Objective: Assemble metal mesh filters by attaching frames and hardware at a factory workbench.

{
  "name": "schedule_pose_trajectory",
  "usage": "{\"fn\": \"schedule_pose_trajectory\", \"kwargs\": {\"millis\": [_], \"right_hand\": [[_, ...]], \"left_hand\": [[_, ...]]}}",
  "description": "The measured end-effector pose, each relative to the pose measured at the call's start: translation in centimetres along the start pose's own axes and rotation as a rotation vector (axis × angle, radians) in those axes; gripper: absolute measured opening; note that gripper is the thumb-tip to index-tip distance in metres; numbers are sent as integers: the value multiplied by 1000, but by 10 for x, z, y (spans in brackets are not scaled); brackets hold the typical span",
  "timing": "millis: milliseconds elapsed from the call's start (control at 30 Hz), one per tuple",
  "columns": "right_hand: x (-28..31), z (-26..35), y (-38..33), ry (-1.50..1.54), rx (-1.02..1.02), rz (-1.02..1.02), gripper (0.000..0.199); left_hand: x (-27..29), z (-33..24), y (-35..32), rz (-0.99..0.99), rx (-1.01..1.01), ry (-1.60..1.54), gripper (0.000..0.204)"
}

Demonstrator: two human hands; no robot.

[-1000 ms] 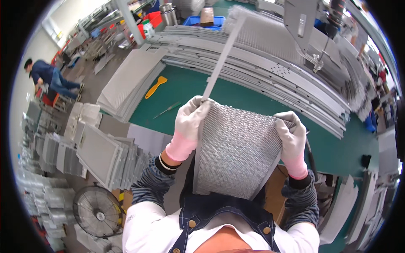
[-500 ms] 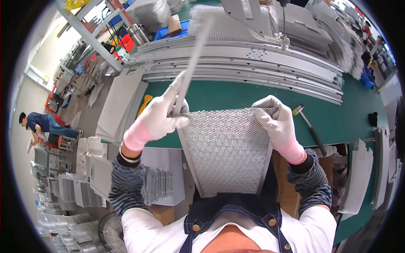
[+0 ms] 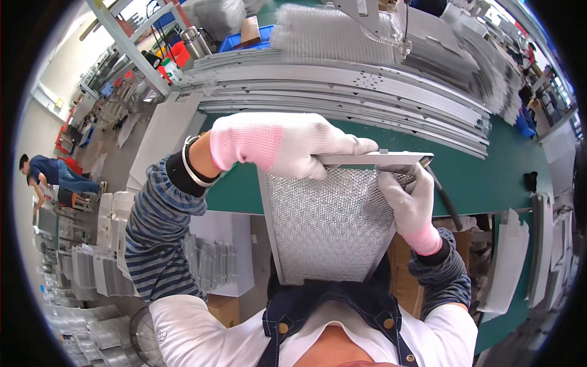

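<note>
A: Where's your mesh panel?
B: Just in front of your apron; your right hand has its fingers closed on the top right corner.
A: Your left hand?
B: Fingers pinching the metal strip along the top edge. Seated? Can't tell.
A: Risk?
B: Press one end first, strip may skew, snag mesh. Slacken your right grip, panel might tip.

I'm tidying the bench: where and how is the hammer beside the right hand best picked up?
Best by its dark handle, I'd say, from the near side, right of the right hand: the handle is slim and slants toward the near edge of the green table, while the head lies farther off.
</note>
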State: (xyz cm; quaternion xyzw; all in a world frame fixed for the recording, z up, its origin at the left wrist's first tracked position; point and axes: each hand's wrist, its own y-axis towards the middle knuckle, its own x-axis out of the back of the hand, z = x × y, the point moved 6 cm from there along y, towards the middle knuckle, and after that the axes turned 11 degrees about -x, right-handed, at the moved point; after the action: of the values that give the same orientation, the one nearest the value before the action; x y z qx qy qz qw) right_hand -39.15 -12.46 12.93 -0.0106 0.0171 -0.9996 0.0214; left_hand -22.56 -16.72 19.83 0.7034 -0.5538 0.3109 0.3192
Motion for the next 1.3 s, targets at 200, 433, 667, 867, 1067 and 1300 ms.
{"fn": "schedule_pose_trajectory", "kwargs": {"millis": [200, 433, 667, 867, 1067, 1300], "right_hand": [[1, -7, 13, -20, -45, 73, 16], [-1, -7, 24, 33, -24, 88, 15], [1, 3, 12, -79, 61, 22, 14], [3, 1, 2, 55, 25, 26, 25], [-8, -13, 15, 88, 46, 149, 30], [-19, -23, 27, 11, 49, 214, 32]], "left_hand": [[13, 1, -27, 293, 462, 11, 91], [1, -3, -42, -179, 291, 11, 57], [-7, 0, -21, -174, 47, -106, 70], [-7, 16, 13, -163, -18, -79, 71], [-4, -1, 9, -15, 152, 89, 53], [10, 10, -20, 145, 370, -32, 76]]}}
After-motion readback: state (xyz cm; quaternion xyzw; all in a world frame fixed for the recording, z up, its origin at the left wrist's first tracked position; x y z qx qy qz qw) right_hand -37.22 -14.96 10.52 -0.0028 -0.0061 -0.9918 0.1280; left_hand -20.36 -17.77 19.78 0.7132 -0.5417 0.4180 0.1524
